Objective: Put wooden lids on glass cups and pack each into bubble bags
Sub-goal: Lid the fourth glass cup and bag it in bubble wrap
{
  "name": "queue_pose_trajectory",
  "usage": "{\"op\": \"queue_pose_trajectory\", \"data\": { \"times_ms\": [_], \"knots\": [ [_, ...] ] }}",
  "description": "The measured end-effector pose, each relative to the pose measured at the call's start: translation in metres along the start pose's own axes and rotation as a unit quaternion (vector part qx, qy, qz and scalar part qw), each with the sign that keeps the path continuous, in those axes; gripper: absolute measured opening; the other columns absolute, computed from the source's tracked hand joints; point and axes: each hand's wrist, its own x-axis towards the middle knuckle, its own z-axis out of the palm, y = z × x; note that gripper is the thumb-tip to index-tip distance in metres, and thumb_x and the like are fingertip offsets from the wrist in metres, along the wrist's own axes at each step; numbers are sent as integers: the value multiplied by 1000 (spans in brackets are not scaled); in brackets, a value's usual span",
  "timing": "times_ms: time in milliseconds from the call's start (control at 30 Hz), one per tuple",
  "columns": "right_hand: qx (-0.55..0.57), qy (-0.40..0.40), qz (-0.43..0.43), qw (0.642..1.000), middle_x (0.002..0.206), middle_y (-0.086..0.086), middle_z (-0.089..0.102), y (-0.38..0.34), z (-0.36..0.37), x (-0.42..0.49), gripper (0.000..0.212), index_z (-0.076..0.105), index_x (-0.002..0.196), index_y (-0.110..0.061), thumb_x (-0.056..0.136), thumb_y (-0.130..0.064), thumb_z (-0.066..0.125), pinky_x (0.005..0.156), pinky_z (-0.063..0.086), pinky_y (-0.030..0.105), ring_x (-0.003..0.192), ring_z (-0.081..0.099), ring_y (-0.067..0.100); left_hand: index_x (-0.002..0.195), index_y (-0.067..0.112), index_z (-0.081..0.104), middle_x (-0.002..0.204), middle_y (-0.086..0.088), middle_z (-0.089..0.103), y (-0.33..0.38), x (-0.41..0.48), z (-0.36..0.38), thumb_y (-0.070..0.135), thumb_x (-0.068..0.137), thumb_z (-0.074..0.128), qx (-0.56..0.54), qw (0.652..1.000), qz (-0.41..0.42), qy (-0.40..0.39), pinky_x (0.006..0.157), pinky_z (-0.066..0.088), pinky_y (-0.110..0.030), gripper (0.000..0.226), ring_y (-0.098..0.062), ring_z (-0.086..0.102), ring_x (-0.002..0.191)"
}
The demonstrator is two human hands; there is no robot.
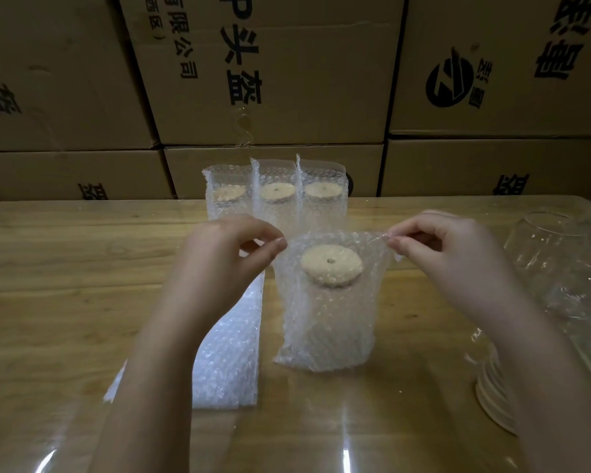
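Head view, looking down on a wooden desk (pixel 65 268) with a glossy clear cover. At the middle stands a bubble bag (pixel 325 322), upright, with a glass cup inside it that shows only dimly through the bubbles. A round wooden lid (pixel 331 264) with a small hole in its middle sits on top of the cup, below the bag's open mouth. Both hands grasp the bag: the left hand (pixel 226 254) pinches the mouth's left edge between thumb and forefinger, and the right hand (pixel 447 254) pinches the right edge the same way, so the mouth is stretched wide between them. Behind, three packed bags (pixel 275 196) stand side by side, touching, each with a lid visible inside. Flat spare bubble bags (pixel 229 353) lie just left of the held bag, partly under the left forearm. Bare glass cups (pixel 560 261) lie at the right edge, with a stack of lids (pixel 492 394) near them. Cardboard boxes (pixel 287 80) with black print fill the background
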Motion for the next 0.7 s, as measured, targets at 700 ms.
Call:
{"op": "queue_pose_trajectory", "data": {
  "times_ms": [700],
  "knots": [
    [8, 77, -40, 996, 88, -16, 65, 6, 11, 4, 12, 73, 91, -20, 87, -12, 67, 71, 44, 4, 84, 60, -1, 88, 17, 75, 78, 15, 66, -6, 3, 21, 17, 86, 70, -13, 993, 40, 109, 63, 44, -15, 6, -2, 58, 69]
  ]
}}
